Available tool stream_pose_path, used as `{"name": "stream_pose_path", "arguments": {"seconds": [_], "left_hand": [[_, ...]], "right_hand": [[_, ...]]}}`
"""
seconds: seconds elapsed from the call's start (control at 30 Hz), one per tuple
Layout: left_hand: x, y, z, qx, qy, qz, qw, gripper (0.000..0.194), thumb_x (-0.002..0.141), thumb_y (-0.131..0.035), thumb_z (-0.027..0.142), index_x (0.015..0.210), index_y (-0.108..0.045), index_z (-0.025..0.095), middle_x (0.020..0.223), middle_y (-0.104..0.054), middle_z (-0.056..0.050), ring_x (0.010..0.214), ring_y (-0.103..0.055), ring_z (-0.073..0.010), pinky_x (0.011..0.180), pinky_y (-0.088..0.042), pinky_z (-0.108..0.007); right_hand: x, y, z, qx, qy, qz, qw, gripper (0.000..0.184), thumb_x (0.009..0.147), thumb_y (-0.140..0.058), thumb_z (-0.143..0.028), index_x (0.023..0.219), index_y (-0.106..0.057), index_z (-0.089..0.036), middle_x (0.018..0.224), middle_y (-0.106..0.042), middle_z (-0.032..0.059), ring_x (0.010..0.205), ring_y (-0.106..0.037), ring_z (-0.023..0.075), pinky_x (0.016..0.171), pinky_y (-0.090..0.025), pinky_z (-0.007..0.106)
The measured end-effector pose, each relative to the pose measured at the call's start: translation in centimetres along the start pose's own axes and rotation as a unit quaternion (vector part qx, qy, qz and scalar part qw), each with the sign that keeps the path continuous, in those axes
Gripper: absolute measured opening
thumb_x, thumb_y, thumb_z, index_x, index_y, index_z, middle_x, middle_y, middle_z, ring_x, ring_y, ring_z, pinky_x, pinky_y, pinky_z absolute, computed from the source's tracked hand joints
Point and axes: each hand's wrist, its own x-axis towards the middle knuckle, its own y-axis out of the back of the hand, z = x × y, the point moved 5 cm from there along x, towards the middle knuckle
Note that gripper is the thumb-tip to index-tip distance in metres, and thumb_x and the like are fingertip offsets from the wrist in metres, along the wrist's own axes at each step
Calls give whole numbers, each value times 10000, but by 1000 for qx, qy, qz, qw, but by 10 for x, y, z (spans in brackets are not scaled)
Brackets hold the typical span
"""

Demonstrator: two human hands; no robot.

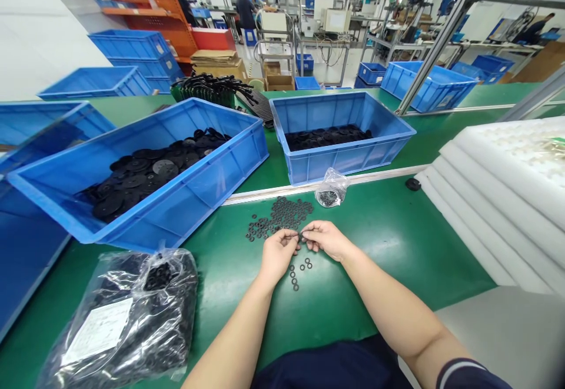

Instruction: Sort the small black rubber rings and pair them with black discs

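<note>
My left hand (pixel 279 255) and my right hand (pixel 326 239) meet above the green bench mat (pixel 388 248), their fingertips pinching a small black rubber ring (pixel 300 236). Just beyond them lies a loose heap of similar black rings (pixel 278 215). A short scattered line of rings (pixel 296 272) sits on the mat below my hands, close to my left palm. The pinched ring is mostly hidden by my fingers.
Two blue plastic crates (pixel 189 195) (pixel 344 159) of black discs stand beyond my hands. A large plastic bag of black parts (pixel 128 324) lies at front left, and a small bag (pixel 331 189) sits nearby. Stacked white foam sheets (pixel 498 200) fill the right side.
</note>
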Motion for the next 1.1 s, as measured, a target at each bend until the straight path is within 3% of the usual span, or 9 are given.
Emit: {"name": "stream_pose_path", "arguments": {"seconds": [0.27,0.57,0.8,0.97,1.1], "left_hand": [[0,1,3,-29,15,-1,999,221,678,-689,307,799,-645,127,593,-659,-22,508,-612,-127,500,-504,-233],[0,0,1,-34,18,5,999,239,659,-706,326,786,-653,131,588,-658,-21,506,-613,-133,503,-505,-242],[-1,-3,1,-43,10,-22,999,219,682,-677,310,801,-658,127,579,-658,-19,507,-607,-126,535,-509,-243],[-2,-4,7,-31,-6,-43,999,218,717,-673,334,789,-670,128,584,-665,-30,530,-614,-130,560,-509,-243],[-4,-6,8,-26,-17,-66,997,214,696,-721,324,790,-684,136,611,-676,-36,563,-623,-137,585,-520,-249]], "right_hand": [[-1,-2,0,16,-17,-7,1000,240,584,-769,-238,762,-666,-116,528,-608,-13,477,-533,76,441,-384,180],[-2,-2,-2,-67,29,31,997,271,606,-764,-298,783,-628,-144,521,-571,-47,449,-489,74,420,-358,190],[-1,0,-1,-127,40,48,990,191,645,-731,-295,739,-642,-154,497,-532,-49,440,-442,71,410,-307,191],[-3,1,-4,-116,25,64,991,226,600,-752,-256,747,-609,-162,511,-531,-61,441,-453,71,402,-305,184],[-5,1,-4,-103,-14,33,994,247,605,-762,-275,755,-609,-152,465,-515,-69,404,-426,60,377,-289,174]]}}
